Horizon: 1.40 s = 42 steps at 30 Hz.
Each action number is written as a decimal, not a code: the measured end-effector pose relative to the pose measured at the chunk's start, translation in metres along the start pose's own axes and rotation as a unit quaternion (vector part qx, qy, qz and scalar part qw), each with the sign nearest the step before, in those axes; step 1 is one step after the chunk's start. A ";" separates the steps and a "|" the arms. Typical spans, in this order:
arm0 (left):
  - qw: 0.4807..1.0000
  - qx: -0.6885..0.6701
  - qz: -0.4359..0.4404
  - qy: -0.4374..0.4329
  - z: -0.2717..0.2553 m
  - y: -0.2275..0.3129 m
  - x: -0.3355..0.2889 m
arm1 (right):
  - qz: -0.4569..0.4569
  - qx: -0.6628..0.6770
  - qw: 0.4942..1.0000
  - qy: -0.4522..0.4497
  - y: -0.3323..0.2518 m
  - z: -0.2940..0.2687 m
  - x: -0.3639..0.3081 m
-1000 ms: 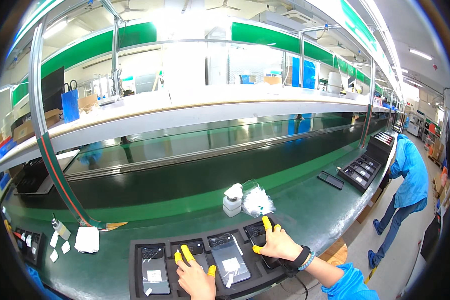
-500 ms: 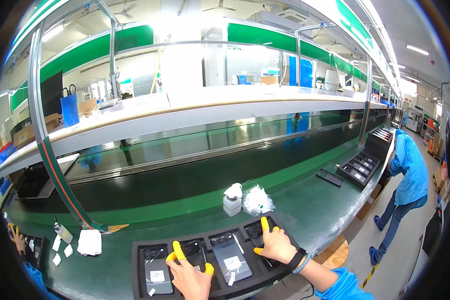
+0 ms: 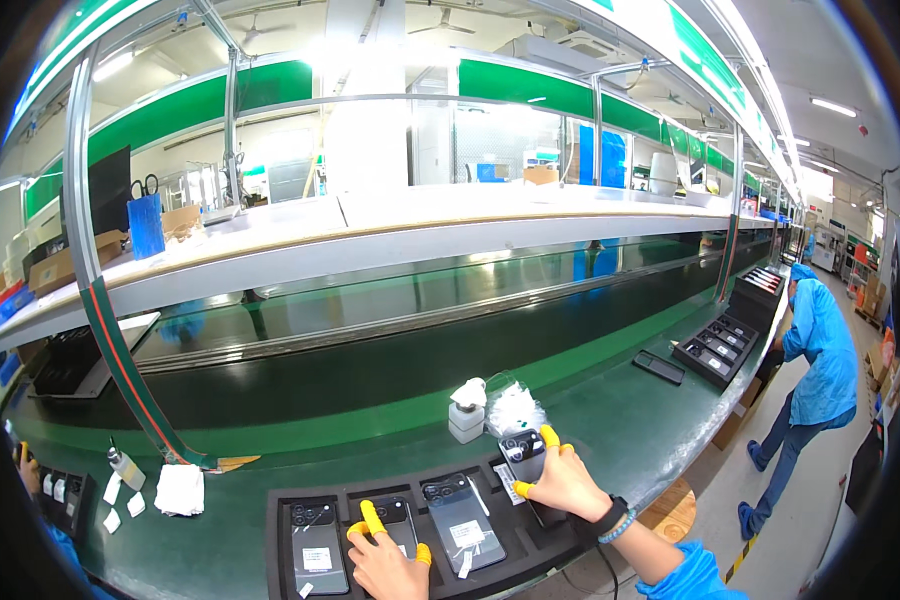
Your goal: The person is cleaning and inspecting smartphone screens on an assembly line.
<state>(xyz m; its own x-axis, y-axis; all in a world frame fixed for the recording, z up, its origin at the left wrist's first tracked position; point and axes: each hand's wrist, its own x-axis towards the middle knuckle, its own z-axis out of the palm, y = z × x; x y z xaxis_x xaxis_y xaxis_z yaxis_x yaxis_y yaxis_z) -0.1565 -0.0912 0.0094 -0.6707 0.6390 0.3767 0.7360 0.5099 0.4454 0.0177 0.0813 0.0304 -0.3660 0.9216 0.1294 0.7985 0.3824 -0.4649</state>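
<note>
A black foam tray (image 3: 425,577) on the green bench holds phones lying back side up. My right hand (image 3: 573,487), in yellow finger cots, pinches a dark phone (image 3: 520,447) by its sides. That phone is raised and tilted at the tray's right compartment, where a white label (image 3: 508,482) shows beside it. My left hand (image 3: 394,573), also in yellow finger cots, grips another phone (image 3: 398,511) in the second compartment, thumb on one side and fingers on the other. Labelled phones lie in the first compartment (image 3: 316,535) and the third compartment (image 3: 460,512).
Behind the tray stand a white bottle with tissue (image 3: 465,424) and a crumpled plastic bag (image 3: 517,410). White cloths (image 3: 180,490) and a dropper bottle (image 3: 125,466) lie left. More phone trays (image 3: 716,347) line the right edge. A co-worker in blue (image 3: 820,350) stands beyond; another person's hand (image 3: 29,470) is far left.
My right hand has raised its phone out of the right compartment, uncovering the white label. My left hand stays at the second phone, with its fingers shifted slightly.
</note>
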 end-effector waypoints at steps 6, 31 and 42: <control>0.999 0.011 0.005 0.033 0.000 0.000 0.005 | -0.023 -0.125 0.992 0.015 -0.004 0.024 0.021; 0.999 0.032 -0.016 0.020 -0.002 0.001 -0.013 | 0.018 -0.234 0.968 -0.087 -0.103 0.099 -0.042; 0.999 -0.019 -0.020 0.016 -0.017 -0.009 -0.003 | -0.076 -0.114 0.961 -0.238 -0.068 0.056 -0.013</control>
<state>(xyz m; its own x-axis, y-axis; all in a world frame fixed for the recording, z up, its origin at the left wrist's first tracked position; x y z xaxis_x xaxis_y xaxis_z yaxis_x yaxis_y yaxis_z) -0.1627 -0.1072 0.0187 -0.7023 0.5992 0.3844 0.7053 0.5121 0.4902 -0.0590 0.0396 0.0111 -0.6211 0.7391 -0.2608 0.7824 0.5653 -0.2612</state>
